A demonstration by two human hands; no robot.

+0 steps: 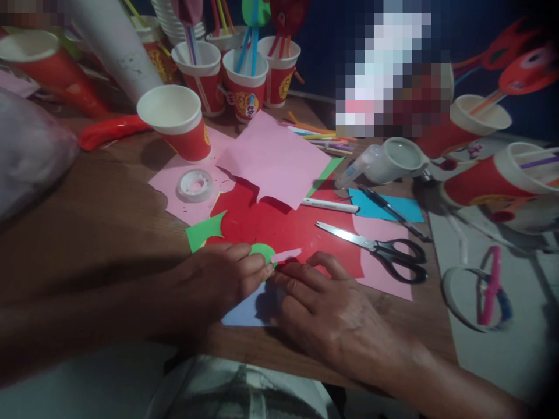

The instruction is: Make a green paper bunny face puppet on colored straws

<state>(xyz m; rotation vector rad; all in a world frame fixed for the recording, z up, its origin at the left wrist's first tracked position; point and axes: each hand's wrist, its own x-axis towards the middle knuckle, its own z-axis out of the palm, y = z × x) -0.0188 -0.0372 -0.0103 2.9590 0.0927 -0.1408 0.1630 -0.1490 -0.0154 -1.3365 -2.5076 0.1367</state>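
My left hand (231, 270) is closed, with its fingertips pinching a rounded green paper piece (262, 250). A narrow pink paper strip (287, 255) lies against that piece at its right edge. My right hand (327, 299) meets the left one there, its bent fingertips pressed onto the lower edge of the green piece; its thumb is mostly hidden. Beneath both hands are red paper (288, 230) and a light blue sheet (247, 308). Scissors (375, 247) with black handles lie partly open to the right of my right hand.
Tape (195, 185) and a red paper cup (179, 125) stand behind on pink paper (275, 157). A white marker (332, 205), a black pen (393, 212) and blue paper (406, 208) lie at right. Decorated cups (247, 87) line the back; a glue bottle (358, 166) is near a mug (402, 160).
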